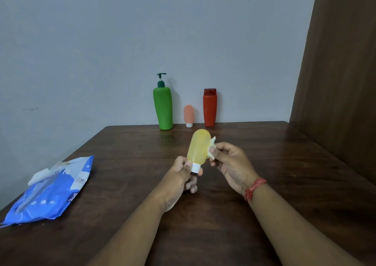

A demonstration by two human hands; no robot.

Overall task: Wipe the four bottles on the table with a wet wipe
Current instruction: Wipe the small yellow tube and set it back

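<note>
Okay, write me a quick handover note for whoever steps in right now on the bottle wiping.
Left hand grips the yellow bottle by its white cap end, held above the table.
Right hand pinches the wet wipe against the bottle's side.
Green pump bottle, small peach bottle and red bottle stand by the wall.
Wipe pack lies left.
Whether those three are wiped cannot be told.

One head-worn camera looks forward and down across the table (pixel 264 184) toward the wall (pixel 101 41).
</note>
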